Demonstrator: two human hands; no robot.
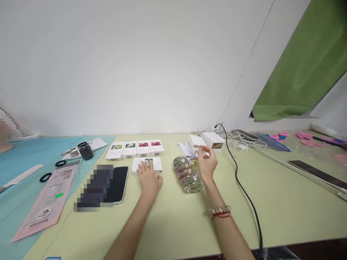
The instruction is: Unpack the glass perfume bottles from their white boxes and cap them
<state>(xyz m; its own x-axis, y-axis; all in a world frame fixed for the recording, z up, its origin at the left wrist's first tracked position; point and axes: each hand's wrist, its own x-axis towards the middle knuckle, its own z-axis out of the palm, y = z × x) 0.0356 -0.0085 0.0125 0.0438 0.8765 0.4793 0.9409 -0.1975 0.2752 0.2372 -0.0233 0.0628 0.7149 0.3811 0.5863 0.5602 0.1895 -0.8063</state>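
**Monitor:** Report the state of both hands.

**Operator:** On my remote feed, the left hand [148,180] rests over a flat box [156,164], fingers spread on its top, thumb apart. The right hand [208,163] is narrowed, thumb and fingertips near the edge of a white carton [195,140]. I cannot tell whether they grip it.

**Monitor:** Locate the bottles.

**Operator:** I see a row of glass bottles [187,175] on the surface [168,224], between the hands and just beside the right one. The glass shows green and red tints; the tops are shiny. I cannot confirm the fill level.

**Monitor:** List the remaining containers.

**Operator:** Beyond the flat box, I count four picture boxes [143,148] side by side; their contents are hidden from me. A larger box [214,142] with a yellow picture stands beyond the right hand, beside the carton. Far left, I find a clear jar [86,152] with dark contents, which I cannot identify, and nearer, a pink packet [50,200] with printing on its front.
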